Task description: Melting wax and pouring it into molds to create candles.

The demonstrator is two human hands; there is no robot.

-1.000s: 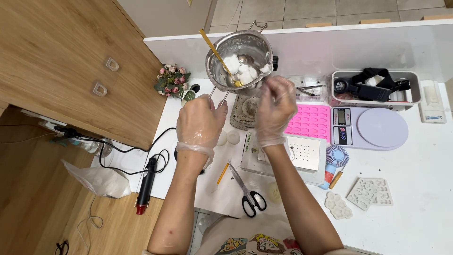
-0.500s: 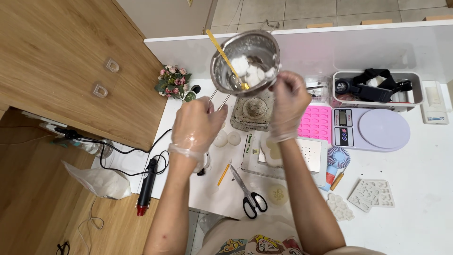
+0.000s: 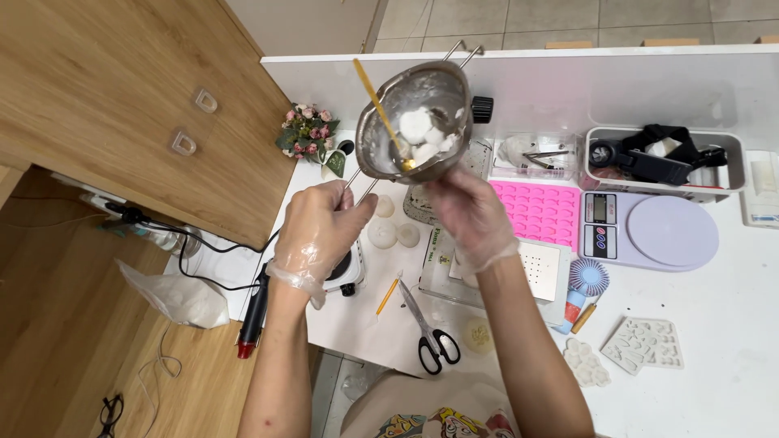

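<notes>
A metal pot (image 3: 388,138) with a wire handle is lifted and tilted above the white table (image 3: 714,324). White chunks (image 3: 415,126) and a yellow-handled spoon (image 3: 372,89) lie inside it. My left hand (image 3: 320,227), in a clear glove, grips the wire handle below and left of the pot. Also gloved, my right hand (image 3: 471,215) reaches up from below, its fingertips pinching the pot's lower edge. Two white round pieces (image 3: 393,234) rest on the table between my hands.
A pink silicone mould (image 3: 540,212), a digital scale (image 3: 657,231) and a grey tray of black items (image 3: 665,158) stand to the right. Scissors (image 3: 430,337), a small hot plate (image 3: 345,272), a red-tipped heat tool (image 3: 253,312) and a flower posy (image 3: 308,130) are nearby.
The pot has risen, shifted left and tipped further. My right hand has dropped from beside the rim to the pot's underside, and my left hand has moved lower and left along the handle.
</notes>
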